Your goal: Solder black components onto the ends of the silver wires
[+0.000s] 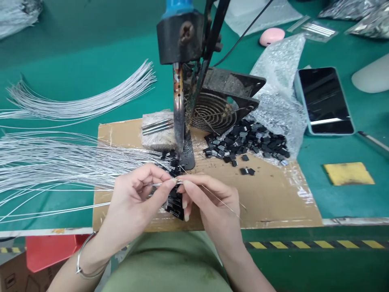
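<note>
Your left hand [136, 194] pinches the end of a thin silver wire [60, 211] between thumb and forefinger, holding it level so its tip meets the right hand. Your right hand [209, 202] is closed too, fingertips gripping a small black clip [176, 198] right at that tip; a fine strand trails off toward 4 o'clock. Directly under both hands hangs a cluster of black clips, apparently ones already on wires, though the hands hide the join.

The loose wires [45, 162] fan out toward 9 o'clock across the counter [75, 73], ends toward you so each can be drawn without reaching. At 12 o'clock stands the soldering iron in its stand [179, 81], tip down just beyond your fingers, with a small fan [212, 109] behind it. The heap of spare black clips [246, 140] lies at 2 o'clock on the cardboard sheet [273, 194], spilling from a bubble-wrap bag [279, 89]. A phone [325, 99] rests further out at 2 o'clock.
</note>
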`<move>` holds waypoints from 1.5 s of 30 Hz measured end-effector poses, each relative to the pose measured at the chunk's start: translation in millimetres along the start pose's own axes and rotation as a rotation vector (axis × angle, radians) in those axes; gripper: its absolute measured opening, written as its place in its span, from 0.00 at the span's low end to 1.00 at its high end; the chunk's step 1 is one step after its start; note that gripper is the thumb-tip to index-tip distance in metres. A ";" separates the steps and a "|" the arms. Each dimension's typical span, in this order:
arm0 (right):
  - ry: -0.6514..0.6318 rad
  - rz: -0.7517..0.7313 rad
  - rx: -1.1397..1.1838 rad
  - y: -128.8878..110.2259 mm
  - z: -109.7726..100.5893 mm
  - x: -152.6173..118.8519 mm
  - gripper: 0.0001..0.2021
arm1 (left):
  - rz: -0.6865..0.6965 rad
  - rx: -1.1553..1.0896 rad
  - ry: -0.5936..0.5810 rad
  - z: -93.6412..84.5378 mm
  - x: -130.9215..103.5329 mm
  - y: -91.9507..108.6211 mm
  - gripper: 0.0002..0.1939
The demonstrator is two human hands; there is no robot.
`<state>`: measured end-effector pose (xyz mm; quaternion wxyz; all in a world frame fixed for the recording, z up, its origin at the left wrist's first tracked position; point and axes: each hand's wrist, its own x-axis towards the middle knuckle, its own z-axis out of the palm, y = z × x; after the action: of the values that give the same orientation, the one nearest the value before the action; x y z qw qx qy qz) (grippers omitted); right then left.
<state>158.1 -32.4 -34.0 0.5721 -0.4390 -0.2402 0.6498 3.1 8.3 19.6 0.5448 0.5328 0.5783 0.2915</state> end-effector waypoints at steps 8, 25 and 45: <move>0.010 0.048 0.057 1.6 0.1 1.5 0.03 | 0.009 0.034 -0.016 0.7 -2.2 -6.0 0.08; -0.064 0.267 0.138 -4.8 -8.6 7.1 0.09 | 0.062 0.206 -0.100 -4.4 -4.3 -2.5 0.11; 0.035 0.237 0.192 -0.1 4.4 2.4 0.09 | 0.075 0.045 0.032 10.0 -9.2 -14.3 0.10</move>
<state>154.5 -29.2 -32.4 0.5347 -0.4187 -0.1134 0.7252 6.8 -6.5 7.1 0.5120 0.5613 0.5731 0.3071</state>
